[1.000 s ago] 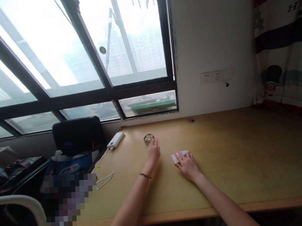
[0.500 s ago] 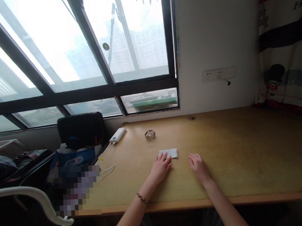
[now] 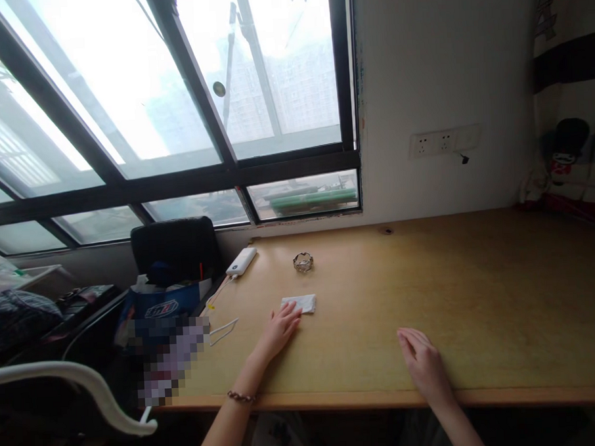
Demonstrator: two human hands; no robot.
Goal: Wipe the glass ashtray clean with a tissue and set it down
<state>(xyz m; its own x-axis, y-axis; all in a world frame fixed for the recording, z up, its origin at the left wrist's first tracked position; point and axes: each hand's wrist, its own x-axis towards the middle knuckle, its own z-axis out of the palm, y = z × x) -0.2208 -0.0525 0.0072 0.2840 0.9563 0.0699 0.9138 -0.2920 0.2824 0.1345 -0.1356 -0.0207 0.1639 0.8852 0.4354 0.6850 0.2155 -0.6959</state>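
Observation:
A small white folded piece of paper or tissue (image 3: 307, 304) lies flat on the wooden table. My left hand (image 3: 281, 325), with a beaded bracelet (image 3: 241, 397) at its wrist, rests palm down with the fingertips on the left part of the white piece. Those fingers are stretched out and grip nothing. Close to the table's front edge is my right hand (image 3: 424, 361), its fingers loosely bent and holding nothing I can see. Beyond the white piece stands a silver-coloured openwork metal band (image 3: 304, 265), like a bracelet or watch.
At the table's left edge lies a white power bank (image 3: 242, 261) with a white cable (image 3: 224, 332). A black chair (image 3: 175, 245) and a blue bag (image 3: 166, 311) are left of the table (image 3: 498, 306). Windows and a wall socket (image 3: 444, 141) line the back.
My left hand and the white piece under its fingers have moved left across the table. My right hand has drawn back toward the front edge and to the right. The view has shifted slightly.

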